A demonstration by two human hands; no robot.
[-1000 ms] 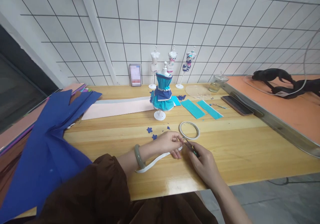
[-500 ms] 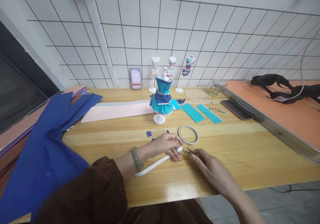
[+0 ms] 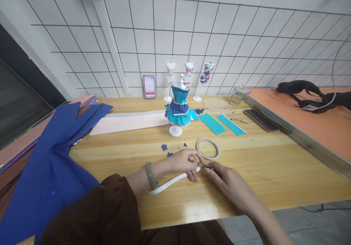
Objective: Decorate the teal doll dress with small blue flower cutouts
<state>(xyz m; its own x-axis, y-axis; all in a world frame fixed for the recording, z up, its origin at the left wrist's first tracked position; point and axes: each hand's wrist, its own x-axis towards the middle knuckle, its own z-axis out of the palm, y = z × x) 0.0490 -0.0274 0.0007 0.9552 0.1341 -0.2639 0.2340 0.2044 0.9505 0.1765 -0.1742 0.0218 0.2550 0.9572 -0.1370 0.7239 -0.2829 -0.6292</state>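
Observation:
My left hand, with a green bangle at the wrist, pinches the end of a narrow white strip that trails back under the wrist. My right hand is closed on dark tweezers, whose tips touch the strip's end by the left fingertips. Just beyond the hands lies a roll of white tape. Behind them stands a small dress form in a teal and blue paper dress. Blue paper flowers lie left of the tape roll.
Blue paper covers the left side. A pale pink strip and teal strips lie behind. Three more dress forms and a propped phone stand at the wall. A dark phone and glass jar are at right.
My right hand has brought the tweezers left, from a short gap to contact with the strip's end. My left fingers have curled in more around it.

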